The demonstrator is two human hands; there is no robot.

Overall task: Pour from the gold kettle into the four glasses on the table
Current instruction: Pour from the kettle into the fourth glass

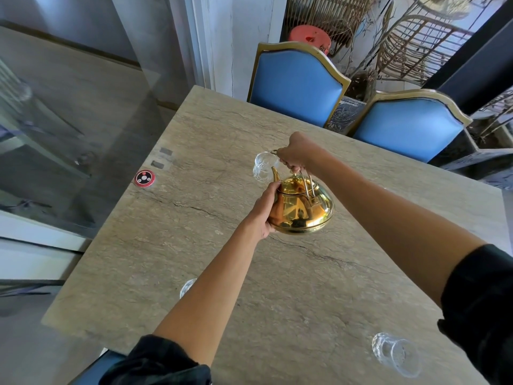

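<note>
Three glasses show on a pale stone surface point(155, 245) that fills most of the frame, seen from above by the person reaching over it. At the far left, outside the surface, a glass panel and grey floor run from top to bottom. Left of centre, near the surface's left edge, lies a small round red disc point(144, 178) with white dots. Low and left of centre, a near-left glass point(187, 287) peeks out from behind the left forearm, mostly hidden.

The left hand point(266, 211) is at centre frame, its palm and fingers pressed flat against the left side of the gold kettle point(302, 208), steadying the body rather than closing around it. The kettle is just right of centre, its spout pointing up-frame toward a far glass point(262, 166), which stands upright just beyond the spout tip. No stream of liquid can be made out.

The right hand point(294, 152), above the kettle, has its grip closed around the kettle's metal handle. Both arms wear dark sleeves pushed up, visible at the bottom edge and lower right.

At lower right, a near-right glass point(397, 354) stands apart from everything else. Across the upper right, two blue chairs point(295, 84) with gold frames are drawn up to the far edge.
</note>
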